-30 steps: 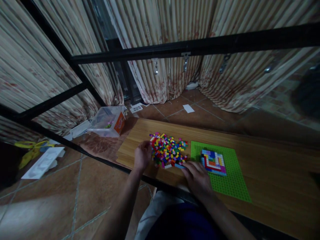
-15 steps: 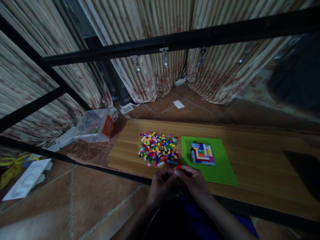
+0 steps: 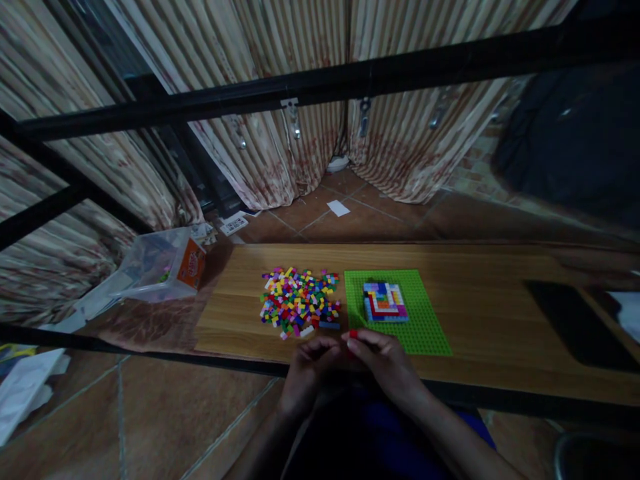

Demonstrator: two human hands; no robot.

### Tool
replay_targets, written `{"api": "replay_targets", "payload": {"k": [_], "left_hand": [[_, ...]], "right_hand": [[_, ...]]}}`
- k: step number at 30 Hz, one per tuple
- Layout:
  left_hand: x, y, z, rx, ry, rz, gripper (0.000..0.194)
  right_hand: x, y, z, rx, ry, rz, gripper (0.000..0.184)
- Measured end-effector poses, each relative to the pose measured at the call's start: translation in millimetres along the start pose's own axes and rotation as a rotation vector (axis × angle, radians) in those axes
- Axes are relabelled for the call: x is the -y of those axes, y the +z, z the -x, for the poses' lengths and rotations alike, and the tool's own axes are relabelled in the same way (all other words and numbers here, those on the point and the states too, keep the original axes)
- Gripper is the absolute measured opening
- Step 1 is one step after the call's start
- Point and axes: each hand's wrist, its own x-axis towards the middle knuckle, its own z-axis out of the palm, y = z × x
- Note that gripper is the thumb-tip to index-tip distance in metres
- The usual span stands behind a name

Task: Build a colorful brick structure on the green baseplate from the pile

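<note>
Between the thumb and fingers of my right hand (image 3: 383, 360) is a small red toy brick (image 3: 353, 334), held near the table's front edge. My left hand (image 3: 313, 367) is just to the left, its fingers curled and closed; whatever they hold, if anything, is hidden. Beyond my hands, a square build of multicoloured bricks (image 3: 385, 302) sits on a green studded baseplate (image 3: 425, 327). Left of the baseplate lies a loose pile of small coloured bricks (image 3: 300, 300), with a long grey-blue brick (image 3: 329, 325) at its near right edge.
A clear plastic box (image 3: 155, 267) with an orange label stands left of the wooden tabletop (image 3: 480, 300). On the right of the tabletop lies a dark flat object (image 3: 585, 323). A black metal bar (image 3: 320, 87) crosses in front of striped curtains (image 3: 300, 40).
My hands have come slightly apart, the red brick staying in my right hand. The view has turned a little to the right, so the table things appear further left.
</note>
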Motion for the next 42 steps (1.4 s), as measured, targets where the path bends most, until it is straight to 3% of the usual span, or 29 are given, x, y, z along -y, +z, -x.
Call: {"api": "replay_targets", "payload": {"k": [3,7,11,14,23,31,36,42], "left_hand": [[-8.8,-13.8,-14.9,-0.195,0.237,-0.287,0.02],[-13.9,-41.0,-38.3,-0.353,0.46,-0.588,0.02],[-11.7,-60.8,-55.6,-0.421,0.596,-0.951,0.018],[-5.6,-66.3,-64.0,-0.478,0.647,-1.075,0.021],[8.9,-67.6,-66.3,-0.519,0.812,-1.106,0.025],[7.2,-66.0,-63.3,-0.563,0.808,-1.052,0.023],[5.0,-64.1,-62.0,-0.583,0.819,-1.023,0.022],[3.7,-62.9,-59.9,-0.584,0.776,-1.0,0.022]], "right_hand": [[4.3,-23.3,-3.6,-0.106,-0.086,0.169,0.035],[2.2,-61.8,-8.3,-0.247,-0.163,0.403,0.036],[-8.6,-89.7,-11.4,-0.376,-0.14,0.553,0.039],[-15.0,-100.5,-15.3,-0.424,-0.121,0.625,0.043],[1.5,-104.4,-48.3,-0.491,-0.185,0.789,0.042],[17.0,-98.7,-68.7,-0.424,-0.091,0.974,0.037],[17.4,-99.7,-72.8,-0.368,-0.113,0.946,0.03],[12.6,-96.8,-77.2,-0.399,-0.186,0.952,0.026]]}}
